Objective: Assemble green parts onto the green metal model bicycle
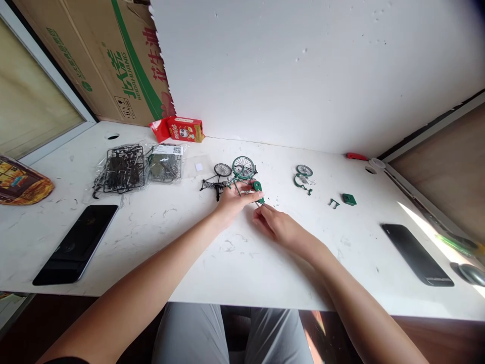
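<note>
My left hand (238, 202) is closed around a partly built green model bicycle (243, 168), with its spoked wheel standing above the fingers. A rounded green piece (257, 187) shows past my left thumb. My right hand (270, 222) is pinched at that piece's lower end, and its fingertips hide whatever they grip. Just left of my left hand lies a black model bicycle (212, 187) with a grey spoked wheel (223, 170).
To the right lie a loose wheel (304, 170), a curved green part (299, 182), a small green bracket (334, 203) and a green box-shaped part (349, 199). Bagged black parts (123, 169), a phone (78, 245), a black slab (417, 254) and a red box (187, 130) surround the work.
</note>
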Tool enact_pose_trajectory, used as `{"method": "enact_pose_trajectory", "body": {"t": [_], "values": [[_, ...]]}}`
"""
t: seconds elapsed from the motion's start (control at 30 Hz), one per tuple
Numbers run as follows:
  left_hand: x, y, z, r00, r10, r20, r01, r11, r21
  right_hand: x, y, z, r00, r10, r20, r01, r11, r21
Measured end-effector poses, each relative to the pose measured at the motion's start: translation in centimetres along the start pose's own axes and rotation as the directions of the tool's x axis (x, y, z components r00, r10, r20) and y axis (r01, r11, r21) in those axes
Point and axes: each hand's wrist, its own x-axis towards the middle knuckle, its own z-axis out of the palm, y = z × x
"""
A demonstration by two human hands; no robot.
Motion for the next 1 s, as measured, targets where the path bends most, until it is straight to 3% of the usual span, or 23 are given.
{"method": "enact_pose_trajectory", "body": {"t": [0.13, 0.27, 0.4, 0.6, 1.0], "values": [[-0.1, 0.0, 0.1, 1.000, 0.007, 0.013, -0.007, 1.000, -0.004, -0.7, 0.8, -1.7, 0.998, 0.036, 0.056, -0.049, 0.966, 0.254], [-0.1, 0.1, 0.2, 1.000, 0.007, 0.003, -0.007, 1.000, 0.004, -1.1, 1.6, -2.6, 0.992, 0.091, 0.086, -0.116, 0.931, 0.346], [-0.2, 0.0, 0.1, 1.000, 0.008, 0.020, -0.008, 0.999, 0.034, -1.1, 2.1, -3.2, 0.992, 0.122, 0.035, -0.126, 0.913, 0.388], [-0.5, -0.1, 0.3, 0.999, -0.019, 0.039, 0.015, 0.996, 0.084, -0.7, 2.2, -3.0, 0.975, 0.144, -0.170, -0.074, 0.929, 0.363], [-0.9, -0.2, 0.5, 0.998, -0.027, 0.064, 0.016, 0.987, 0.163, -0.1, 3.2, -1.4, 0.950, 0.174, -0.260, -0.045, 0.899, 0.436]]}}
